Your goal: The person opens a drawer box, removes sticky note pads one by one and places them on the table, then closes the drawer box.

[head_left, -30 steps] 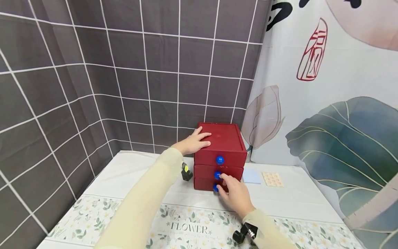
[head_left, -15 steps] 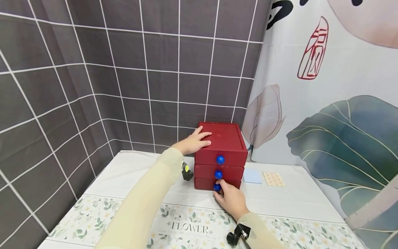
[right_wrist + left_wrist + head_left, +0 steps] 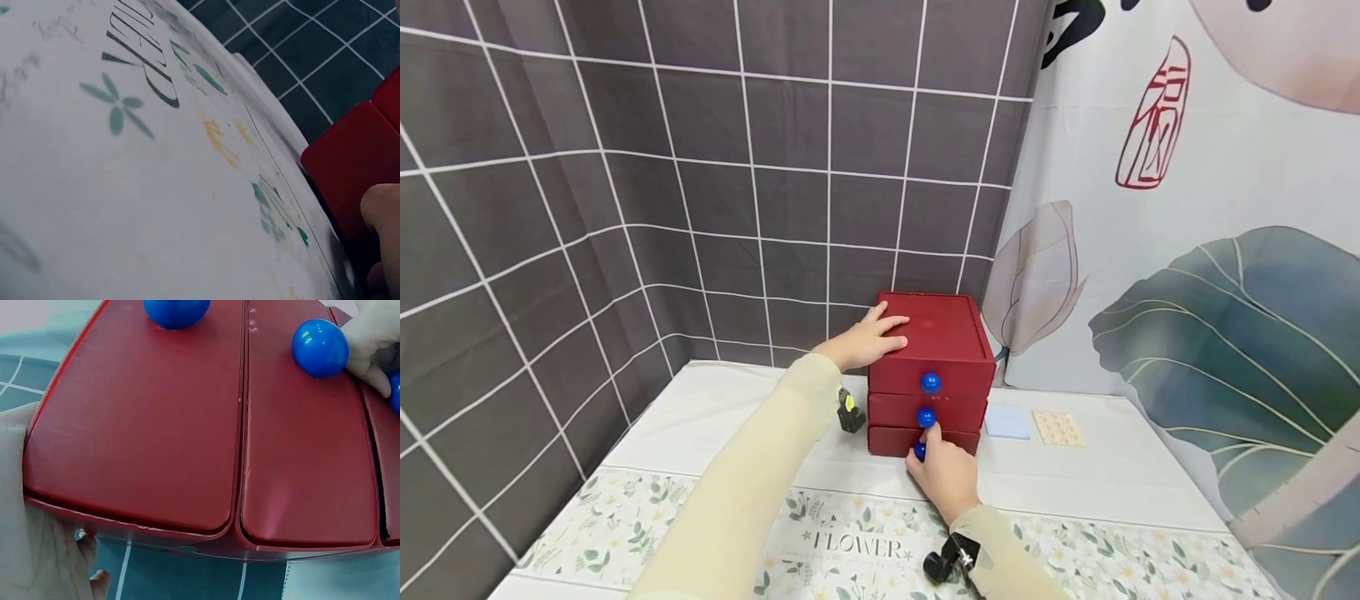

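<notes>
A dark red chest of three drawers (image 3: 947, 325) stands against the back, each drawer front bearing a round blue knob. My left hand (image 3: 865, 340) lies with spread fingers over the chest's top left edge; part of it also shows in the left wrist view, beside the red side wall. At the lowest drawer, my right hand (image 3: 947, 473) pinches the bottom knob (image 3: 920, 451) between thumb and fingers, partly covering it. Just above the fingers sits the middle knob (image 3: 320, 348), and the top knob (image 3: 931, 382) is untouched.
Right of the chest lie a light blue square pad (image 3: 1008, 422) and a patterned beige square (image 3: 1057, 428). A floral cloth strip (image 3: 857, 533) crosses the white table's front. Grey gridded curtain (image 3: 790, 200) hangs close behind and at the left.
My right hand has moved down and left from around the middle and bottom knobs, and its fingers have closed on the bottom knob. The left hand has stayed in place.
</notes>
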`<state>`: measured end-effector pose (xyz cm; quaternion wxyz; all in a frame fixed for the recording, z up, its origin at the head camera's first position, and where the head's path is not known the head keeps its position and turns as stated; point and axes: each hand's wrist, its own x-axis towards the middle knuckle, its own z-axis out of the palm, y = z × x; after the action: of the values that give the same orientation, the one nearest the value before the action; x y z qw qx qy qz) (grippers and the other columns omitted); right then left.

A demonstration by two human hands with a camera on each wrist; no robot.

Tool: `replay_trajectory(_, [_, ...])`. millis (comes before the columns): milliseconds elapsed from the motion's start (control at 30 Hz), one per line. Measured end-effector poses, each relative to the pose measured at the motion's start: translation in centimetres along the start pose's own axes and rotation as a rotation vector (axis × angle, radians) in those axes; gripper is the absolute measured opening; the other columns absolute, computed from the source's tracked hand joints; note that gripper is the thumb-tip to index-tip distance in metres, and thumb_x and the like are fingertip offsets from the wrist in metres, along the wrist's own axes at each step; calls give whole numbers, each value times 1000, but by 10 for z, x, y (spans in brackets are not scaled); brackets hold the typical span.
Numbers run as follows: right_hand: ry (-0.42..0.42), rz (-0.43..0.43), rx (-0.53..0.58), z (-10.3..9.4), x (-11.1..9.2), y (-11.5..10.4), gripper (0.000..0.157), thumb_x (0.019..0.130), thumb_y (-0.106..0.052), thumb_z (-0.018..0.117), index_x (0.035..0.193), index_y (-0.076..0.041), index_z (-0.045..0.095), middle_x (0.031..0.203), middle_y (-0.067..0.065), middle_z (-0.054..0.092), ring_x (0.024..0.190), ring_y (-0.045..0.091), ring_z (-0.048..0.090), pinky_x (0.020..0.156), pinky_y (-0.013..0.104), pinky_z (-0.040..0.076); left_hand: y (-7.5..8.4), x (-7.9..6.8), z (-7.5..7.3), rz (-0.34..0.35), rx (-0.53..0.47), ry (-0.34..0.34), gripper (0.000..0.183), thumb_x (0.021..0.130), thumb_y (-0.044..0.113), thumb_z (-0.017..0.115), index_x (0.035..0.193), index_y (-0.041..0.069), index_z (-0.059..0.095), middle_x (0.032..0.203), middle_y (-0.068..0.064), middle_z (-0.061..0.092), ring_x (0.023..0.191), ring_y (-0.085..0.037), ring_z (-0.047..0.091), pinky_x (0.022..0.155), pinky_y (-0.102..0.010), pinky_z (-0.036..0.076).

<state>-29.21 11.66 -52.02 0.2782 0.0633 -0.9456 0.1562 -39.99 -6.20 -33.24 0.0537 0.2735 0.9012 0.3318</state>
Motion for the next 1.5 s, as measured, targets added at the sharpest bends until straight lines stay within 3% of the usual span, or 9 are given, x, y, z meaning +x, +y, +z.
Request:
replay_trajectory(333, [-46, 23, 4, -5, -3, -3, 28, 85, -28, 74, 93, -14, 51, 53, -9, 45, 44, 12, 46, 42, 29, 37, -1, -1, -2, 2, 4, -2, 58, 103, 39, 52, 157, 21, 40, 170, -9, 3, 155, -36, 9, 120, -57, 22])
replay_trajectory(933, [-59, -38, -6, -28, -31, -13, 35, 81, -29, 82, 92, -15, 51, 53, -6, 51, 44, 17, 50, 39, 32, 36, 0, -3, -4, 4, 4, -9, 58, 103, 39, 52, 157, 21, 39, 170, -9, 3, 154, -38, 10, 119, -58, 22])
replay_trajectory(1500, [-104, -27, -5, -40, -48, -19, 33, 82, -31, 81, 90, -16, 53, 53, -8, 49, 43, 15, 48, 41, 30, 35, -2, 0, -4, 14, 23, -6, 57, 104, 39, 52, 157, 21, 40, 170, -9, 3, 154, -38, 10, 120, -58, 20])
